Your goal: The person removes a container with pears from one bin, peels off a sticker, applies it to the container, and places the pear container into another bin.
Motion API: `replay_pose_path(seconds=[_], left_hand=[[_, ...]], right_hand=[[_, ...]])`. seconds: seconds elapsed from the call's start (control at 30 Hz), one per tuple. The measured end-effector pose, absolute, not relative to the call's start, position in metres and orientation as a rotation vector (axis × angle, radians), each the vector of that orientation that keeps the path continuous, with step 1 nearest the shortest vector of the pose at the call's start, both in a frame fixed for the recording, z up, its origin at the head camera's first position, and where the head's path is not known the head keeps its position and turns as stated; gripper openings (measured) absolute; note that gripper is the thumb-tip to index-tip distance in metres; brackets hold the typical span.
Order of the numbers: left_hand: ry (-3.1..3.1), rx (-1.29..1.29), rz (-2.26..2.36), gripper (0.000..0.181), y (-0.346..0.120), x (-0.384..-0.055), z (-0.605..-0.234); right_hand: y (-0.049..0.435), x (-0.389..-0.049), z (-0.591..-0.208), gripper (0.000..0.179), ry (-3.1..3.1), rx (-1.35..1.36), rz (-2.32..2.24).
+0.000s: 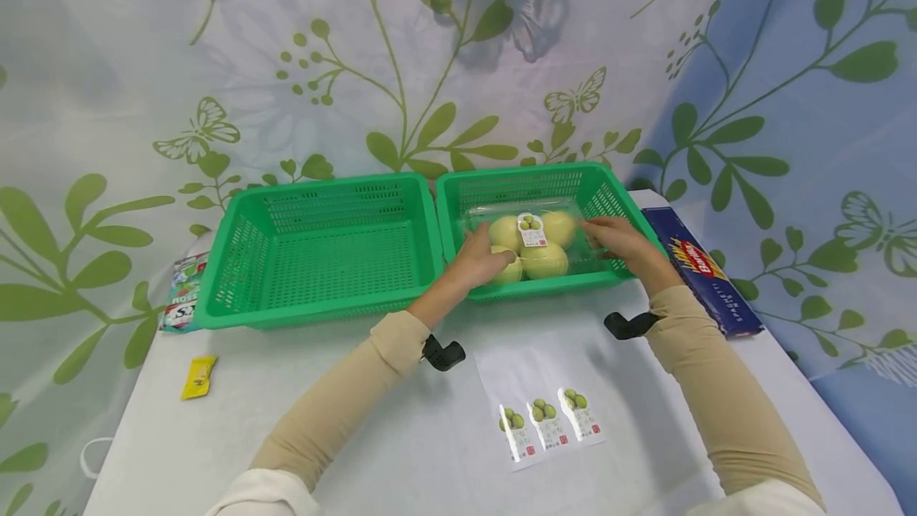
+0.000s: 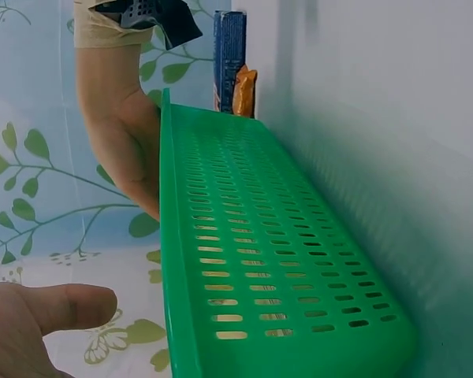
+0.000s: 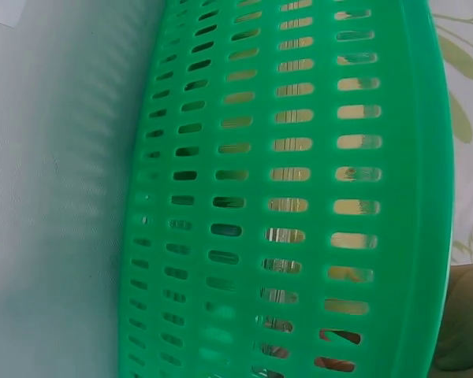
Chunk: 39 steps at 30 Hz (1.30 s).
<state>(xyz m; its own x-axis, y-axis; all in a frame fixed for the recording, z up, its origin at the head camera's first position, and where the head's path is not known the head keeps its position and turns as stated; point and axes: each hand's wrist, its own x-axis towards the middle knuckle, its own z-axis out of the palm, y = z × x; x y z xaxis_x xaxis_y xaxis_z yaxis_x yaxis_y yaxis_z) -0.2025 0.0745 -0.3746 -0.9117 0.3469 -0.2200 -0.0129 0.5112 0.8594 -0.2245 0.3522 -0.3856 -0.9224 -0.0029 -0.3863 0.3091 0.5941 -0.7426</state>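
A clear plastic pack [image 1: 509,217] of several pale yellow-green round fruits [image 1: 544,259] lies in the right green basket [image 1: 602,181]. A white label [image 1: 532,231] with a fruit picture sits on top of it. My left hand [image 1: 476,261] holds the pack's left end, thumb toward the near fruit. At the opposite end my right hand [image 1: 616,239] grips the pack's edge, its lower fingers hidden inside the basket. In the left wrist view the left thumb [image 2: 79,305] shows beside the basket rim. Slots in the basket wall [image 3: 315,173] show the fruit behind them in the right wrist view.
Left of it stands another green basket [image 1: 337,261], with nothing in it. A label sheet [image 1: 542,440] bearing three fruit labels lies in front. A blue spaghetti box [image 1: 705,273] is at the right, a colourful packet [image 1: 186,293] and small yellow wrapper [image 1: 198,377] at the left.
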Motion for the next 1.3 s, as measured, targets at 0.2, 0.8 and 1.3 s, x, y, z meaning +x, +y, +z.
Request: replay_pose_path(seconds=[0.2,0.8,1.3], left_hand=[[2.416,0.314,1.381,0.081,0.072,-0.195,-0.369],[2.427,0.351,1.381,0.080,0.069,-0.186,-0.371],[2.434,0.370,1.358,0.079,0.068,-0.188,-0.373]], right_hand=[[0.349,-0.221,-0.384,0.071,2.484,0.194,-1.220],[0.337,-0.214,-0.380,0.071,2.563,0.156,-1.050],[0.337,-0.215,-0.387,0.072,2.566,0.161,-1.083]])
